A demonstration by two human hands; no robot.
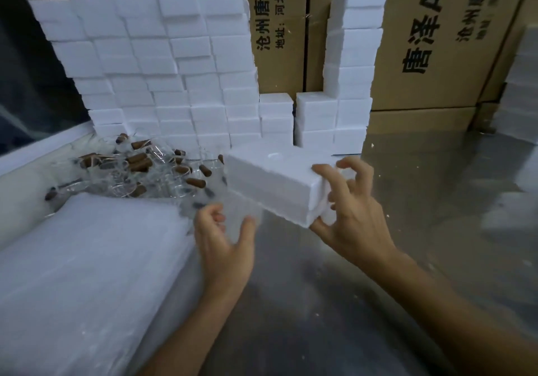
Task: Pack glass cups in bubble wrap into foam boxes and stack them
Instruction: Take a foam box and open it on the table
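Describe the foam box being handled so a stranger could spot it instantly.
Start at the big wall of stacked white foam boxes against the cardboard cartons. In front of it, one foam box is lifted off the floor, with the right hand gripping its near end. It alone is tilted and in nobody's stack.

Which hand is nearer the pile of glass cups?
Left. The left hand hovers just right of the pile of glass cups, beside the bubble wrap stack; the right hand is farther right, gripping the foam box.

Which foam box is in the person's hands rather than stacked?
The foam box in the foreground, gripped at its near end by the right hand; all others sit stacked against the cartons.
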